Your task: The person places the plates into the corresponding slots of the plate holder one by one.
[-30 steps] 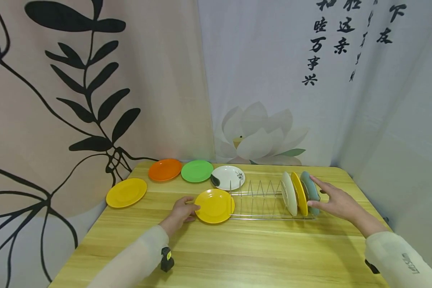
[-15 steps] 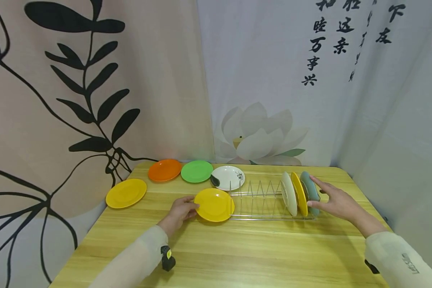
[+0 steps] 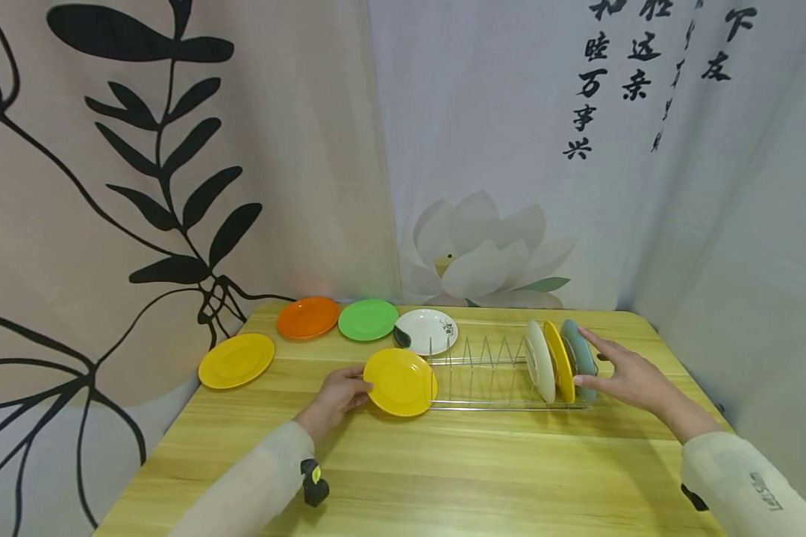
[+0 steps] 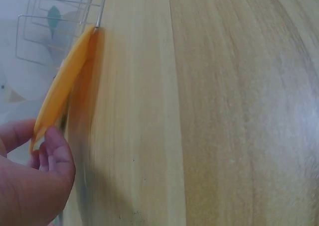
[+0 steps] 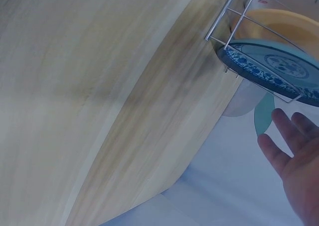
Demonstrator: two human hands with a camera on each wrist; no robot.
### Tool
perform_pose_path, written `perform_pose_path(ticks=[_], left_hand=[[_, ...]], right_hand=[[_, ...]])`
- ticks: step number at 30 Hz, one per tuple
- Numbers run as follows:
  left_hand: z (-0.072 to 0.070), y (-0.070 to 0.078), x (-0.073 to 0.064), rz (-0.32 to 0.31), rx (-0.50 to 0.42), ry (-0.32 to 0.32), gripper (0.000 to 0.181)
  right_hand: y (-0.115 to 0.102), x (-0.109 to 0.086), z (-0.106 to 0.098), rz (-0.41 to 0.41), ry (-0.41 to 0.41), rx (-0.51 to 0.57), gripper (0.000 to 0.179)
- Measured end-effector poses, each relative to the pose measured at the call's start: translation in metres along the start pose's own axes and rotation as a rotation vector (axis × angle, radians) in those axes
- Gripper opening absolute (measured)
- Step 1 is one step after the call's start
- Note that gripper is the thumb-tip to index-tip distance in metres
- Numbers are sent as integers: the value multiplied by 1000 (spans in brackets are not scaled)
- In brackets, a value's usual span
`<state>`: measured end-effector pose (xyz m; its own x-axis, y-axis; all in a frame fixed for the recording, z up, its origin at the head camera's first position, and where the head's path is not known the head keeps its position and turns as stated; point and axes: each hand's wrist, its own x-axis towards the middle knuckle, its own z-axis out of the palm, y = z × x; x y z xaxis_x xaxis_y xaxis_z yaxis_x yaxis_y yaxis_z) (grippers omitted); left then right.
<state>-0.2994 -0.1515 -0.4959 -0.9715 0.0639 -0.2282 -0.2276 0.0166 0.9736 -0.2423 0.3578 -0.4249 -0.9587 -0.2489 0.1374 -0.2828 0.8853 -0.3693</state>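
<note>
My left hand (image 3: pixel 338 397) pinches the left edge of a yellow plate (image 3: pixel 401 383), thumb on one face and fingers on the other. The left wrist view shows this plate (image 4: pixel 64 84) edge-on, slanting above the table with its far edge at the wire end. At the right end of the wire dish rack (image 3: pixel 480 409) my right hand (image 3: pixel 634 378) is spread, fingertips right at the rim of a blue plate (image 3: pixel 580 350). A blue floral pattern covers that plate's face (image 5: pixel 286 66) in the right wrist view. Left of it, a second yellow plate (image 3: pixel 558 363) and a whitish plate (image 3: pixel 539 364) stand upright.
Along the back lie an orange plate (image 3: pixel 307 318), a green plate (image 3: pixel 368 320) and a white plate with a dark leaf design (image 3: pixel 426 331). Another yellow plate (image 3: pixel 236 361) lies near the left edge of the wooden table (image 3: pixel 443 477). Printed curtains hang behind.
The yellow plate in my left hand has tipped slightly, its far rim a little higher in view. My right hand stays at the rack.
</note>
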Motion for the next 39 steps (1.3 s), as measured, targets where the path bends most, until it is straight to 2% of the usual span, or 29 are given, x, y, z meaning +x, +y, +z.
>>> perform_pose_path(ticks=[14,22,33,39], left_hand=[[2,2,-4,-7,-102,-12,53],[-4,7,-8,5,-147,-29,66],[-15,16,-10,42,-162,-40,64],[-20,24,-11,69,-203,-52,64]], right_hand=[[-1,1,2,6,2,-4,98],[-1,1,2,7,3,-5,98],[-1,1,4,15,5,-5,100],[-1,2,4,14,10,-8,100]])
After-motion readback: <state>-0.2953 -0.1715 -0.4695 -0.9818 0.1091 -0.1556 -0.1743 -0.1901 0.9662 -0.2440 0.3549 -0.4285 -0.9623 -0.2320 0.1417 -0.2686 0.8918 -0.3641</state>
